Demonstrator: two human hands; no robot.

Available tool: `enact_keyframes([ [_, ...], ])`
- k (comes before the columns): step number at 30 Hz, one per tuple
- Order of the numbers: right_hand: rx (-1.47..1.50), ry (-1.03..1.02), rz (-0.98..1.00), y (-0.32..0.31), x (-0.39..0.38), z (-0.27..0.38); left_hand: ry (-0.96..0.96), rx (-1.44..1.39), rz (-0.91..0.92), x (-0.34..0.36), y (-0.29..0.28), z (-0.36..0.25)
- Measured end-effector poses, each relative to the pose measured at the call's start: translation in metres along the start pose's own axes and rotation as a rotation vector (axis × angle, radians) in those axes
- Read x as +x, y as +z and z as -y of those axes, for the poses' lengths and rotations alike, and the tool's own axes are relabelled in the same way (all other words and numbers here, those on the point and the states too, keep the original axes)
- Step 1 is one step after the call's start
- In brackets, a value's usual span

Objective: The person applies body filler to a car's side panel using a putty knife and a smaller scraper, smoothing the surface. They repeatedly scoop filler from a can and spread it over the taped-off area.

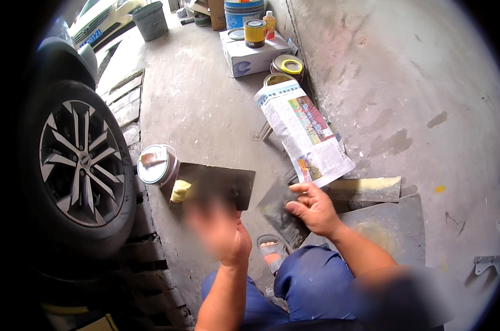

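My left hand is blurred; it grips the near edge of a dark flat board held out level in front of me. A lump of pale yellow putty sits at the board's left end. My right hand pinches a thin dark metal scraper blade, tilted, just to the right of the board and apart from it. A round tin with a pale lid stands on the floor beside the board's left corner.
A car wheel fills the left side, beside a floor grating. A folded newspaper leans near the concrete wall. Flat grey panels lie by my right knee. Paint tins and a white box stand further back.
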State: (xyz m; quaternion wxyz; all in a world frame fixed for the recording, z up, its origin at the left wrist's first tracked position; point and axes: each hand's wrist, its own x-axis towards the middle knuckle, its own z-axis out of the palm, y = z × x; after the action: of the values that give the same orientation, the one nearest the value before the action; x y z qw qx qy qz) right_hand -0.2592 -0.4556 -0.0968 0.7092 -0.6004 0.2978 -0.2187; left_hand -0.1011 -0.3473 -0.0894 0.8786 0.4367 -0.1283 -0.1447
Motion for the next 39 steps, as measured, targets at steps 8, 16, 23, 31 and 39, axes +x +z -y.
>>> enact_keyframes([
  [8,-0.096,-0.128,0.093,0.015,0.022,0.015,0.106,0.427,0.370,-0.011,-0.030,-0.003],
  [16,-0.177,-0.312,0.165,0.006,0.030,0.038,0.166,1.011,1.001,0.031,-0.021,-0.059],
  [23,-0.249,-0.556,0.019,-0.010,0.024,0.065,0.254,1.111,1.187,0.028,-0.019,-0.047],
  [31,-0.580,-0.949,0.237,-0.020,0.000,0.073,-0.635,0.235,0.866,0.033,-0.027,-0.018],
  [39,-1.012,-0.763,0.161,-0.083,-0.009,-0.002,-0.697,0.166,0.938,0.014,0.005,0.012],
])
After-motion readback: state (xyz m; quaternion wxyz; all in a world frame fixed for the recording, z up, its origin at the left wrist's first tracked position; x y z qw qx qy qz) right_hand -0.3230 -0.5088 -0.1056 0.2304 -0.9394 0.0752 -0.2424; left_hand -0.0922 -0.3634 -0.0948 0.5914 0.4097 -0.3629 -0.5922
